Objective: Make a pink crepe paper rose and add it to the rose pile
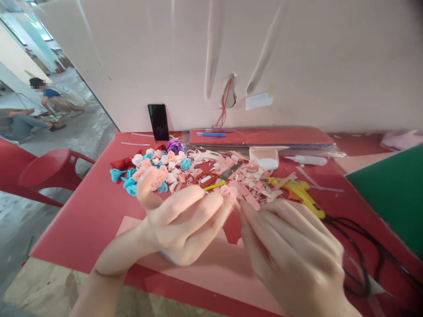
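Red worktop (76,211) spreads out beneath the two hands. Just over it, the left hand (188,220) and right hand (294,248) pinch a small pink paper rose (228,192) between their fingertips. I'd judge it feather-light, soft and easily crushed, best held by its gathered base. Its bloom seems to face up and leftward, the short axis slanting down to the right hand's fingertips. Beyond the hands lie paper scraps (244,178); past the left hand, finished-looking roses (158,171); past the right, a yellow glue gun (302,193).
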Action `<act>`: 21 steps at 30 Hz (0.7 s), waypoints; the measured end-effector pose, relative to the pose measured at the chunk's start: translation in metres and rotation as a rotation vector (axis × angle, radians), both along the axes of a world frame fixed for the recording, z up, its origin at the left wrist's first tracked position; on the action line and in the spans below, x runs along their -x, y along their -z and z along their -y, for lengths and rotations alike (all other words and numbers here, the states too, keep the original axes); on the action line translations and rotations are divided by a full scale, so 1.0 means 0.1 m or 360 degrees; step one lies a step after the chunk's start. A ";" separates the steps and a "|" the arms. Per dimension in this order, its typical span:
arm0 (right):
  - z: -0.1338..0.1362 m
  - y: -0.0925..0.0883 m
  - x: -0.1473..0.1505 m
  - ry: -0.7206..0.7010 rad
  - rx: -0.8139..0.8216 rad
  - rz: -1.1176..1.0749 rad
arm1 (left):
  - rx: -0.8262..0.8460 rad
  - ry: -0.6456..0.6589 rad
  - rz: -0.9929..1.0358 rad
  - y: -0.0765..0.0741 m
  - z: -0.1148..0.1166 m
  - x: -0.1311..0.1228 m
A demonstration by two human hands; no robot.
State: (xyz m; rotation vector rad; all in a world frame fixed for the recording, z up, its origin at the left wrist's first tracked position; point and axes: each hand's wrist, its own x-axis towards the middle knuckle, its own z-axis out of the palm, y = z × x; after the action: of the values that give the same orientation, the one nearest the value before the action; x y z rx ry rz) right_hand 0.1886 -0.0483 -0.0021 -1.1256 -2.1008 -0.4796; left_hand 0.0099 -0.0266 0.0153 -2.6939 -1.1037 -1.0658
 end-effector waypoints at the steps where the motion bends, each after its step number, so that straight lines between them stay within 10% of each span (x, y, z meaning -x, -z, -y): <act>1: 0.01 0.00 0.00 0.0012 -0.0014 0.0027 | -0.0048 0.0000 0.0013 0.03 -0.01 0.00; 8: 0.08 -0.01 -0.02 0.0073 -0.0026 0.0155 | -0.1084 -0.0054 -0.0135 0.21 -0.14 -0.07; 21: 0.05 0.07 0.03 0.0057 0.0115 0.0114 | -0.0871 0.0024 -0.0138 0.11 -0.17 -0.18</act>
State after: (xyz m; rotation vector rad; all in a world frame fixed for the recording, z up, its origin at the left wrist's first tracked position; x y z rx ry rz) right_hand 0.1859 -0.0534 -0.0095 -1.2056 -2.1783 -0.4707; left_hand 0.0281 -0.0098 0.0042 -2.2867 -0.6535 -1.0517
